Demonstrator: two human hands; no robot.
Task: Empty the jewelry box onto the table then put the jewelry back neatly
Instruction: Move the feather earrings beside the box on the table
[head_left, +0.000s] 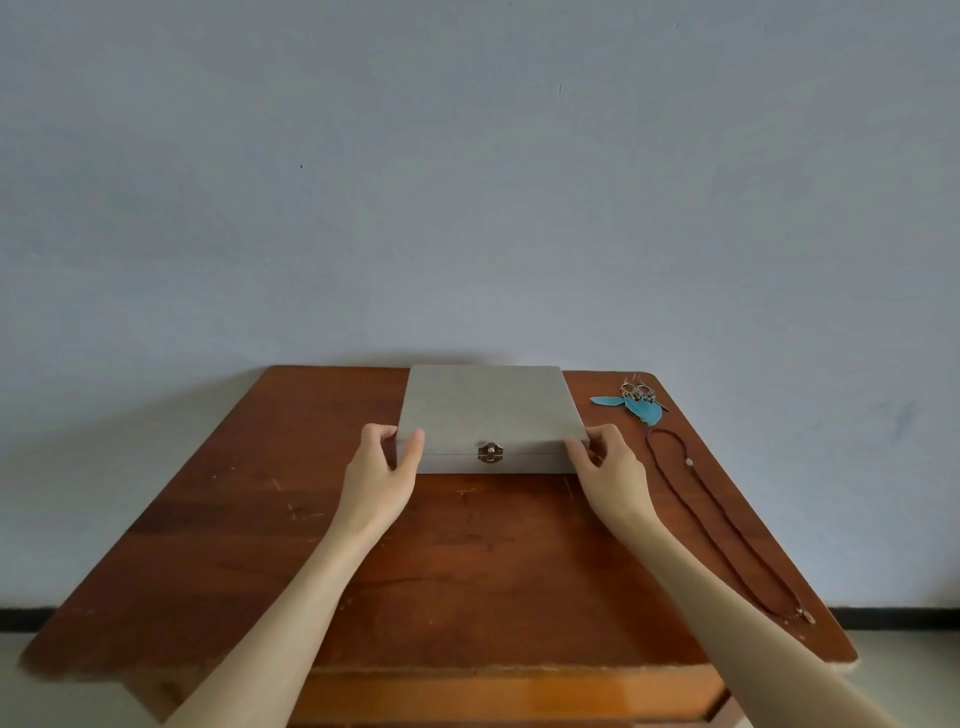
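A flat grey jewelry box (487, 402) lies at the far edge of the wooden table (234, 545), lid down, its small brass clasp (490, 453) facing me. My left hand (384, 470) grips the box's front left corner, thumb on the lid. My right hand (608, 465) grips the front right corner the same way. To the right of the box lie a pair of blue feather earrings (638, 399) and a long dark beaded necklace (717, 519), stretched along the table's right side.
The table stands against a plain pale wall (467, 182). Its right edge runs close beside the necklace. A drawer front (509, 696) shows below the near edge, and pale floor on both sides.
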